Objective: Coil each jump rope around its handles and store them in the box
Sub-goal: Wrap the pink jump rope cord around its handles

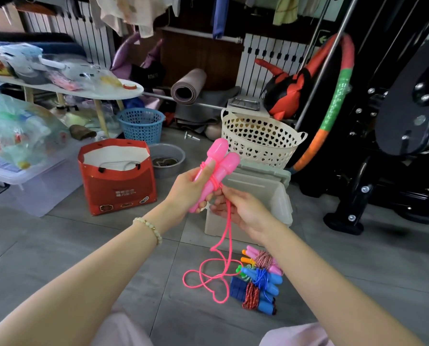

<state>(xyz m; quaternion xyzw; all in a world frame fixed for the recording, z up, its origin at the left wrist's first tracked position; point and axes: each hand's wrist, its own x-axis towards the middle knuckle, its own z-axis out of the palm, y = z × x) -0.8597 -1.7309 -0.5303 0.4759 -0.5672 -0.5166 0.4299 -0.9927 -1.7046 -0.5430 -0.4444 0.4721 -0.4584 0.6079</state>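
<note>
My left hand (pixel 187 189) grips two pink jump-rope handles (pixel 214 168) held side by side and pointing up, with a few turns of pink rope wound round their middle. My right hand (pixel 239 208) pinches the pink rope (pixel 219 265) just below the handles. The rest of that rope hangs down and lies in loose loops on the grey floor. A pile of several coiled jump ropes (pixel 258 278) with blue, pink and orange handles lies on the floor beside the loops. A grey lidded box (pixel 265 193) stands shut behind my hands.
A red paper bag (pixel 118 181) stands open to the left, beside a clear storage bin (pixel 28 186). A cream perforated basket (pixel 260 138), a blue basket (pixel 141 124) and a metal bowl (pixel 167 158) stand behind. Black gym equipment (pixel 395 146) and a hoop fill the right side.
</note>
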